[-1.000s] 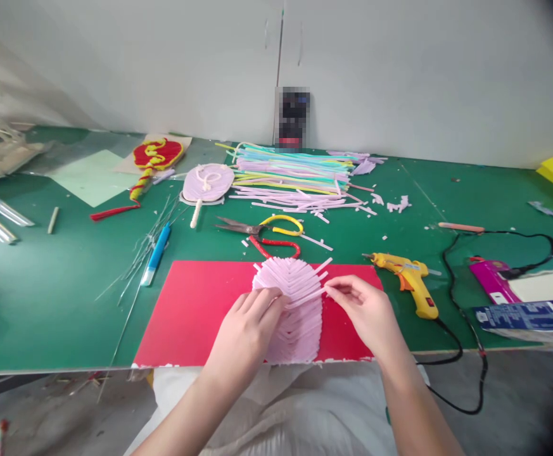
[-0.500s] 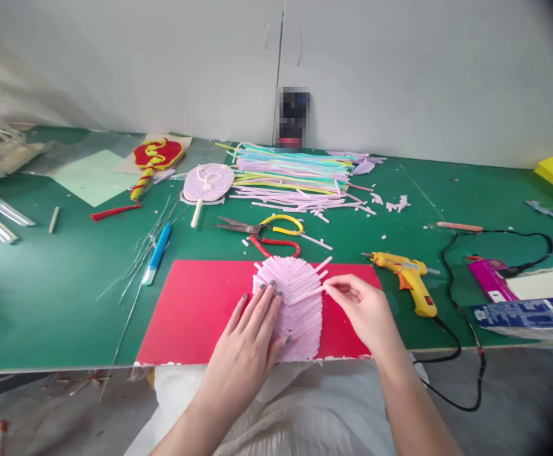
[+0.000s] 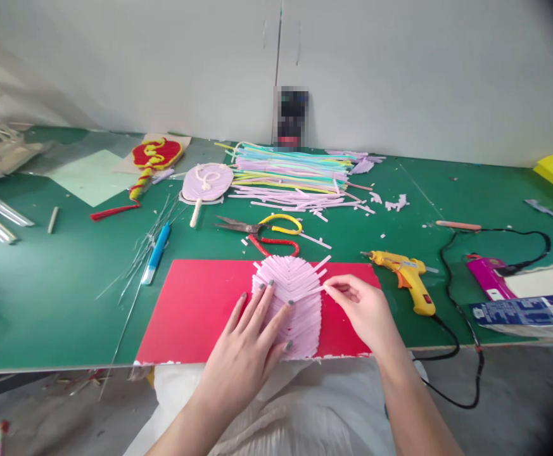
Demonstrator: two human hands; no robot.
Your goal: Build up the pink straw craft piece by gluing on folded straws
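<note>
A rounded piece covered with lilac pipe cleaners (image 3: 306,329), laid in a slanting herringbone pattern, rests on a red board (image 3: 195,304) at the table's front edge. Flat upon its left side lies my left hand (image 3: 242,345), fingers spread. My right hand (image 3: 359,307), closed in a pinch, grips the outer end of a short lilac pipe cleaner strip (image 3: 310,292). The strip's inner end reaches the middle of the piece, close to my left index fingertip. A few loose strip ends stick out at the upper right edge. Just beyond lie scissors (image 3: 257,229) with yellow and red handles.
A yellow glue gun (image 3: 409,272) lies right of the board, its black cord hanging over the edge. Behind are bundled pipe cleaners (image 3: 295,166), a lilac fan-shaped piece (image 3: 207,180) and a red-yellow one (image 3: 165,155). Thin wires and a blue pen-like tool (image 3: 156,253) lie left.
My left index finger has spread away from the other fingers, to the right, toward the strip's inner end. My right hand keeps its pinch in nearly the same place.
</note>
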